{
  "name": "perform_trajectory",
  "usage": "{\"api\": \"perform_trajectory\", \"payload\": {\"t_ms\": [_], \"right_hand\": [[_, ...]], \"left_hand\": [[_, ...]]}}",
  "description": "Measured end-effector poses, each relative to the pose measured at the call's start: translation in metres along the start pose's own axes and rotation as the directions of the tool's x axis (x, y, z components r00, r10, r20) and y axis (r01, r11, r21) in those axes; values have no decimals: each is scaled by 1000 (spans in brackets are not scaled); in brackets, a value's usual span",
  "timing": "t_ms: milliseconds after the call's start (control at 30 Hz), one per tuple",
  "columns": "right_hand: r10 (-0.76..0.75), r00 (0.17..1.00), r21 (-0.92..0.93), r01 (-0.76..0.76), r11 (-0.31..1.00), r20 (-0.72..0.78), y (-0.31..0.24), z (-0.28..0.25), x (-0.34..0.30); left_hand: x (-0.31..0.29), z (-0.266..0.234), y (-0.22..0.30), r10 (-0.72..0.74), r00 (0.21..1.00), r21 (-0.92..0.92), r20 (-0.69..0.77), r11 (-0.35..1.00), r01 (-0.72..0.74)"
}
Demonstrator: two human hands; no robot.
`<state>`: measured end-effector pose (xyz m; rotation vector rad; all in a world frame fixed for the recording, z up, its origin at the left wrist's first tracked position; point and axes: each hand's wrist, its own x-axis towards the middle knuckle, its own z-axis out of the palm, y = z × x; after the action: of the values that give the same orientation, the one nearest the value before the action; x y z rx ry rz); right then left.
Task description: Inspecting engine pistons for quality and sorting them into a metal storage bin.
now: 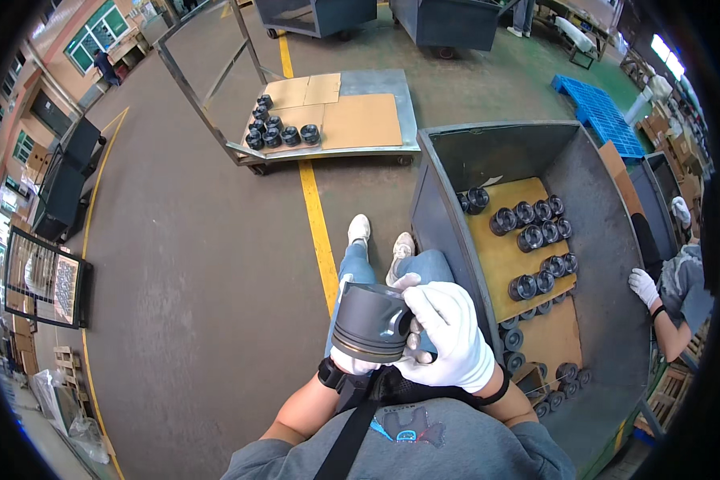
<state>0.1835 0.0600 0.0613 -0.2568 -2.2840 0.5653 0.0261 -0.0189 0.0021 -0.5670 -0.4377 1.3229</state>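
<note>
A dark grey engine piston (pixel 366 322) with ring grooves around its lower end is held in front of my waist. My left hand (pixel 354 364), in a white glove, supports it from below and behind, mostly hidden by it. White-gloved too, my right hand (pixel 454 340) grips the piston's right side near the pin hole, fingers bent against it. To my right, a deep grey metal bin (pixel 456 232) holds rows of similar pistons (pixel 523 286) on a yellowish board, with more on a lower layer.
Ahead stands a flat trolley (pixel 376 82) with cardboard sheets and several pistons (pixel 272 138) at its left end. A co-worker's gloved hand (pixel 644 286) rests on the bin's right rim. Beyond are grey carts (pixel 448 28) and a blue pallet (pixel 600 112). A yellow line (pixel 316 216) crosses the floor.
</note>
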Motion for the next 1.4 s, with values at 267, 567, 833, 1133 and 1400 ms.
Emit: {"api": "perform_trajectory", "payload": {"t_ms": [267,567,833,1133,1400], "right_hand": [[122,977,87,-139,986,177,30,19,-11],[265,948,160,-293,943,175,29,20,-6],[290,956,164,-295,941,53,44,27,-28],[445,886,664,-410,625,128,47,35,-43],[400,901,397,-432,810,165,44,36,-31]], "left_hand": [[-14,4,4,422,902,637,-92,721,-273],[-18,8,-4,608,793,846,-43,444,-295],[-20,18,-11,533,800,951,275,-275,-143],[-17,-1,15,344,926,977,156,87,-197],[-22,-13,-2,132,991,896,38,434,-92]]}}
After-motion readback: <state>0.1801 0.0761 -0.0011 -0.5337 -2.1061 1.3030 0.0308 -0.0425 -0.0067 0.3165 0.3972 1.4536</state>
